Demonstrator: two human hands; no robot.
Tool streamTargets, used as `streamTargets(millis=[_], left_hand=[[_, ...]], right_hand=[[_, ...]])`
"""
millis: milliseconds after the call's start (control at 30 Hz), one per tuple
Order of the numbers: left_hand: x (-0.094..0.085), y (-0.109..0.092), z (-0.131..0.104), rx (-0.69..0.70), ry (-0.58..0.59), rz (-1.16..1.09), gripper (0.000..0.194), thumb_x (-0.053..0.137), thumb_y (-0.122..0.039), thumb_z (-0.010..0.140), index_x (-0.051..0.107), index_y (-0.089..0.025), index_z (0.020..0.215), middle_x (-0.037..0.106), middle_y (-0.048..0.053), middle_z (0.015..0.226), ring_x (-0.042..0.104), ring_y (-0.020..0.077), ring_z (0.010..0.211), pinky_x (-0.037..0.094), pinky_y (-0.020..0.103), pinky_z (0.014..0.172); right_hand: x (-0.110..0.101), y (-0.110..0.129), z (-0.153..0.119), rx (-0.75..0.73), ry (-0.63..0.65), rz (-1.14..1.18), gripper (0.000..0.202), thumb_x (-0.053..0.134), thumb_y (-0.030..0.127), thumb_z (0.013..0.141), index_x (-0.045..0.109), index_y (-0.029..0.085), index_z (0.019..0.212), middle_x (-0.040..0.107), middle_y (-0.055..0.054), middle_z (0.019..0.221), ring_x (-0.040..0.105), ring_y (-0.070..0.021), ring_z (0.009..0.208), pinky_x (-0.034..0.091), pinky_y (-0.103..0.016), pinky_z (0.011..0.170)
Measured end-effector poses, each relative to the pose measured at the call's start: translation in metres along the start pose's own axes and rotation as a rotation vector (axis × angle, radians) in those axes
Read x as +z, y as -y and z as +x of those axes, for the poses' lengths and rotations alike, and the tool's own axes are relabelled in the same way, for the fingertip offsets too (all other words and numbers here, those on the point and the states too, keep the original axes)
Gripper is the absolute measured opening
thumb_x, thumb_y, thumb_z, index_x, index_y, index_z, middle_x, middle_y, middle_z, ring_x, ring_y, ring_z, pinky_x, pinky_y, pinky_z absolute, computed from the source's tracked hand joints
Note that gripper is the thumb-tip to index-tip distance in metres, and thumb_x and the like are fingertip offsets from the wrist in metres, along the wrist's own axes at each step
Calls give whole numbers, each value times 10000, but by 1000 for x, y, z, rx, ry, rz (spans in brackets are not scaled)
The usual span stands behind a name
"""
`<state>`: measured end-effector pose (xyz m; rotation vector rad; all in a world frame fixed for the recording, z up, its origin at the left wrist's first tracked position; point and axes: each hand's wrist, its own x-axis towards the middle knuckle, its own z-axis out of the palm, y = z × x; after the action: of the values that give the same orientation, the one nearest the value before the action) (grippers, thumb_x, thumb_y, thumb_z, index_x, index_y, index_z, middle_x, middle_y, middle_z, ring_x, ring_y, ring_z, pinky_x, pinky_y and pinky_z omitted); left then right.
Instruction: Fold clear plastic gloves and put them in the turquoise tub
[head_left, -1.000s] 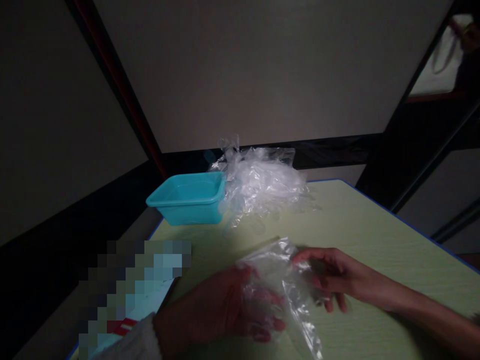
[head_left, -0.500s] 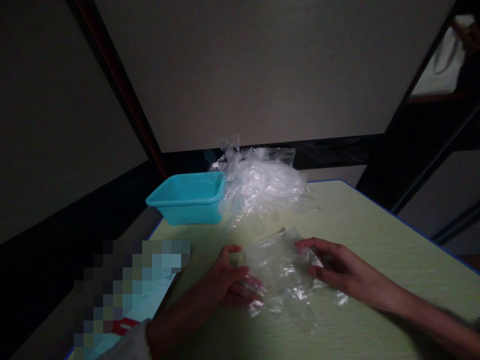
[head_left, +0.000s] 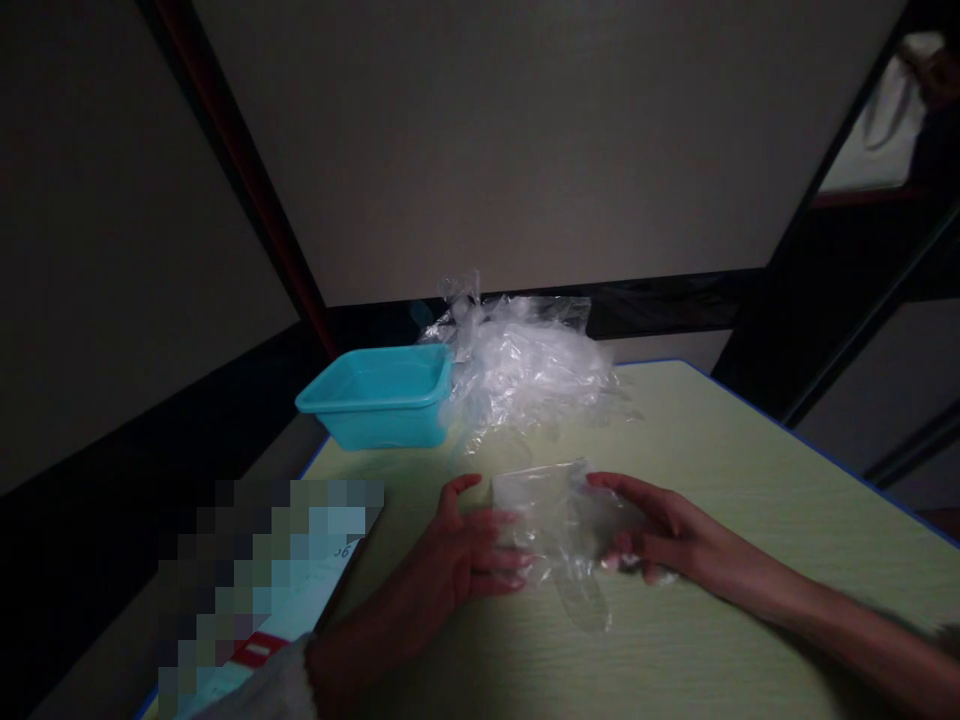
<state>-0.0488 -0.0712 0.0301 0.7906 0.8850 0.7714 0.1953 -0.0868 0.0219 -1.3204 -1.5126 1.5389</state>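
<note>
A thin clear plastic disposable glove (head_left: 551, 520) lies crumpled on the table between my hands, a finger-shaped part of it pointing toward me. My left hand (head_left: 469, 555) rests at its left side with fingers spread; their tips, smeared by motion, touch the film. At the right side my right hand (head_left: 660, 530) has its index finger stretched along the upper edge, its thumb apart and lower down against the plastic. A heap of similar clear plastic gloves (head_left: 532, 365) sits farther back.
Left of the heap stands a turquoise plastic basin (head_left: 382, 425). A pale green table (head_left: 765, 500) with blue edging carries everything. Beside my left forearm lies a partly blurred-out flat item with a red mark (head_left: 259, 648). A panelled wall (head_left: 525, 150) rises behind the table.
My left fingers have straightened and spread over the glove's left side. My right thumb has shifted slightly down, and the glove's lower part is drawn up and flatter.
</note>
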Motion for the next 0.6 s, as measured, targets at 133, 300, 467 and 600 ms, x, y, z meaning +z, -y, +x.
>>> streamTargets(millis=[133,300,467,600], left_hand=[[-2,2,0,-17,27,-1,669,666,-267,727,193,-262,1200,534,95,1141,680,205,720,515,341,671],[-5,2,-2,-33,84,20,527,711,-250,656,359,-241,1048,581,49,1037,672,221,810,498,321,717],[-6,4,-2,-9,98,254,289,723,-192,603,521,-183,808,607,32,1012,643,213,897,455,269,735],[-4,12,3,106,31,386,249,706,-180,572,550,-170,765,653,32,843,651,212,811,425,240,648]], right_hand=[[3,3,-1,38,12,25,829,637,340,686,245,80,1369,649,-41,716,636,-194,694,454,-267,525],[6,3,1,-6,-37,-29,758,662,329,652,329,109,1297,526,47,599,461,-113,494,331,-233,432],[13,3,3,-107,-124,-60,646,678,293,610,412,144,1179,421,62,638,344,-90,498,257,-226,428],[18,3,2,-115,-153,-67,637,664,278,603,403,156,1171,437,35,707,347,-95,513,262,-227,429]])
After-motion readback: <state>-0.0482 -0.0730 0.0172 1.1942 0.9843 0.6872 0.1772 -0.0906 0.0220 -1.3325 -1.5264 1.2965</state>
